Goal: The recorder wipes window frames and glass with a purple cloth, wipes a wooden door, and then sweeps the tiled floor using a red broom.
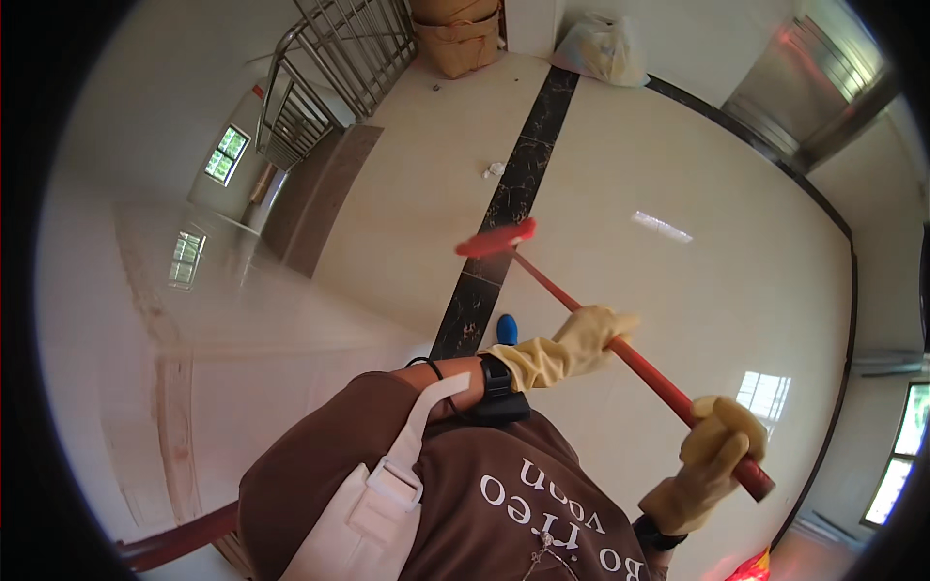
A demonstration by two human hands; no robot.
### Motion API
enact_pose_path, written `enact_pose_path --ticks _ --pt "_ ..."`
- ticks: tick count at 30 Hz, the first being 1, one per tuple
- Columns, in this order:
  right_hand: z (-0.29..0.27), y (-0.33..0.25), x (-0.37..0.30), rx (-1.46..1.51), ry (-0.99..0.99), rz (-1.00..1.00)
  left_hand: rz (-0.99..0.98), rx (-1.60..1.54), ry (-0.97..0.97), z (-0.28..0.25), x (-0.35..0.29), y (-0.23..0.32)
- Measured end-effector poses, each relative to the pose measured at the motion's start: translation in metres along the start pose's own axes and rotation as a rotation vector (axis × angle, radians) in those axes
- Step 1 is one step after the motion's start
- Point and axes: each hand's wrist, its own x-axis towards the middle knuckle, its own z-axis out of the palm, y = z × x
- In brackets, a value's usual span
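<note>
Both my hands wear pale yellow rubber gloves and grip the red handle of a broom (pixel 659 382). My left hand (pixel 584 339) is closed round the middle of the handle. Lower right, my right hand (pixel 722 441) wraps round it near its top end. From my hands the handle slants up and left to the red broom head (pixel 496 238), which is blurred and appears over the black marble strip (pixel 538 145) in the floor. Beyond it, a crumpled white scrap (pixel 496 168) lies beside the strip.
At the far left, a metal railing (pixel 363 58) guards stairs (pixel 310 208) going down. Woven baskets (pixel 460 44) and a full plastic bag (pixel 603 53) stand by the far wall. A metal door (pixel 804 73) is far right. My blue shoe (pixel 507 329) shows below the broom head.
</note>
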Motion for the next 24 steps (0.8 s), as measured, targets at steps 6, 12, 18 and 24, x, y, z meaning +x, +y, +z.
enact_pose_path --ticks 6,12,18,24 --pt "0.118 0.070 0.136 0.210 -0.190 0.019 -0.103 0.097 0.074 -0.133 0.061 -0.092" --pt "0.248 0.109 0.281 0.620 -0.655 0.115 -0.190 0.060 0.234 -0.258 0.138 -0.171" --pt "0.362 0.174 0.411 0.517 -0.897 0.104 -0.223 0.054 0.375 -0.367 0.234 -0.259" --pt "0.482 0.200 0.529 0.605 -1.167 0.087 -0.145 0.068 0.568 -0.492 0.314 -0.306"
